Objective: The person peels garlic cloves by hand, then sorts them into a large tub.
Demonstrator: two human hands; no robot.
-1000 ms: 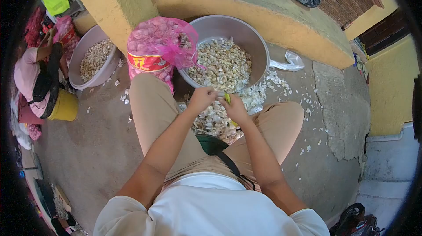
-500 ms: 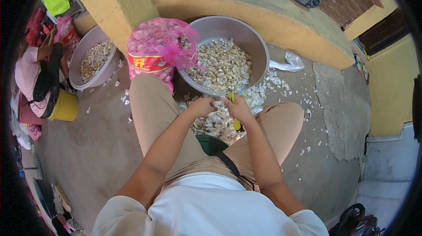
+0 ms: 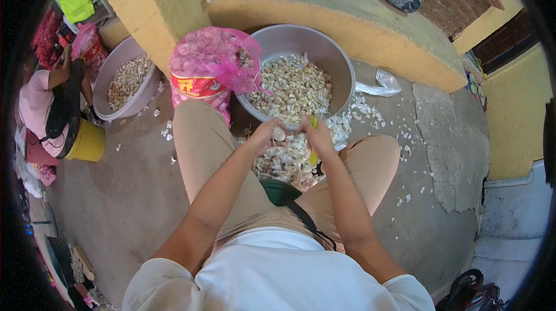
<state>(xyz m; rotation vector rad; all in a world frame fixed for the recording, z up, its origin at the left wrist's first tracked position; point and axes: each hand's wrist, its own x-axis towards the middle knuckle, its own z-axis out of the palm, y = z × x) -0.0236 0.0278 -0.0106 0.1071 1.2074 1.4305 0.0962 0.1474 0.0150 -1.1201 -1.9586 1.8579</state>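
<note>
My left hand (image 3: 266, 139), between my knees, is closed around a pale garlic bulb (image 3: 279, 134). Close beside it, my right hand (image 3: 318, 139) grips a slim yellow-green knife (image 3: 314, 157). Its colour shows above and below the fist, but I cannot make out a blade. Beneath both hands lies a heap of garlic skins and scraps (image 3: 281, 166). Just beyond them stands a large grey basin (image 3: 346, 88) with many loose garlic cloves (image 3: 295, 88) in it. A pink mesh sack of garlic (image 3: 200, 59) leans against the basin's left side.
Skins (image 3: 365, 111) litter the floor on the right, near a clear plastic bag (image 3: 385, 83). At left, another person (image 3: 43, 94) sits by a second basin (image 3: 136, 94) and a yellow bucket (image 3: 88, 140). A low yellow ledge (image 3: 347, 27) runs behind the basin.
My hands have moved slightly apart, the left one turning so that the garlic bulb shows in its fingers. The knife stays in my right hand, now tilted a little differently.
</note>
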